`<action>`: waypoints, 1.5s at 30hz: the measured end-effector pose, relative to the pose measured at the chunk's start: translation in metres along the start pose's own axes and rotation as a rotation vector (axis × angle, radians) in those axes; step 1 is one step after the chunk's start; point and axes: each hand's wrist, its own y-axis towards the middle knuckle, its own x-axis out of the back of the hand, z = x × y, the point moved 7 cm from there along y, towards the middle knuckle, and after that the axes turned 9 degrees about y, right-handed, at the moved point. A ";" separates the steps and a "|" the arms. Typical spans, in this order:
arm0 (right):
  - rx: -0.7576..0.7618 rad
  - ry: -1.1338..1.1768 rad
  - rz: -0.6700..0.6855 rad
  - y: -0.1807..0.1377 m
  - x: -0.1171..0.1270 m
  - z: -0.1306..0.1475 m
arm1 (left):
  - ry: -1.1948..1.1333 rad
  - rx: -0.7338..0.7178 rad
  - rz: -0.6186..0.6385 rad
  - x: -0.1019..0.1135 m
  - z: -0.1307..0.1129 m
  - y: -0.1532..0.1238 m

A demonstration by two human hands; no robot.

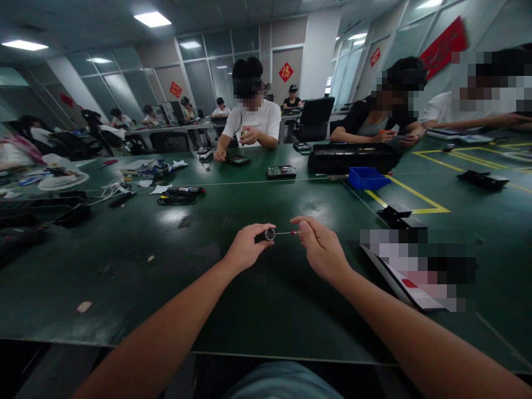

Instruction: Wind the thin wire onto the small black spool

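Observation:
My left hand [246, 247] is closed around a small dark cylindrical part [270, 235] whose round, light-rimmed end faces me. What the part belongs to, I cannot make out. In my right hand [322, 244] is a screwdriver [295, 233] with a red-and-clear handle, gripped between thumb and fingers. Its thin metal shaft points left and its tip meets the side of the cylindrical part. Both hands are just above the green table [249, 310], in front of me.
A booklet [411, 277] lies right of my right forearm, with black plastic pieces [394, 211] beyond it. Farther back are a blue bin [368, 178], a long black housing [353, 158], a circuit-board drive [281, 172] and a coiled black cable [178, 195]. A person opposite [251, 119] holds a screwdriver.

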 end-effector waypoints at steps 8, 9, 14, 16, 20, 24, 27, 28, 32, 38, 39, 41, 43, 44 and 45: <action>-0.044 0.246 -0.093 0.003 0.004 -0.006 | 0.038 0.022 0.008 -0.002 0.000 -0.001; -0.053 0.278 -0.097 0.005 0.004 -0.008 | 0.056 0.018 0.014 -0.002 -0.001 -0.001; -0.179 0.536 -0.182 0.012 0.004 -0.036 | 0.141 -0.071 0.027 0.000 -0.009 0.002; -0.240 0.586 -0.206 0.013 0.002 -0.046 | 0.183 -0.093 0.055 -0.001 -0.011 0.003; -0.246 0.515 -0.256 0.010 0.005 -0.046 | 0.212 -0.063 0.120 -0.007 -0.008 0.004; -0.150 0.328 -0.276 0.007 0.011 -0.029 | 0.207 -0.043 0.156 -0.013 -0.007 0.002; -0.089 0.240 -0.264 0.006 0.013 -0.020 | 0.202 -0.034 0.151 -0.013 -0.006 0.001; -0.073 0.221 -0.254 0.006 0.013 -0.018 | 0.200 -0.032 0.148 -0.013 -0.006 0.001; -0.040 0.158 -0.205 0.006 0.010 -0.016 | 0.196 -0.026 0.153 -0.012 -0.007 0.000; 0.010 0.068 -0.147 0.005 0.006 -0.013 | 0.199 -0.018 0.155 -0.012 -0.007 0.000; 0.015 0.062 -0.138 0.005 0.005 -0.012 | 0.201 -0.019 0.154 -0.012 -0.006 0.000; 0.026 0.051 -0.127 0.004 0.004 -0.011 | 0.207 -0.023 0.149 -0.013 -0.005 0.000; 0.036 0.033 -0.131 0.003 0.005 -0.010 | 0.212 -0.025 0.142 -0.013 -0.003 0.000; 0.041 0.023 -0.135 0.003 0.005 -0.010 | 0.213 -0.025 0.141 -0.014 -0.003 0.000; 0.045 0.015 -0.139 0.003 0.006 -0.010 | 0.214 -0.022 0.141 -0.014 -0.002 0.000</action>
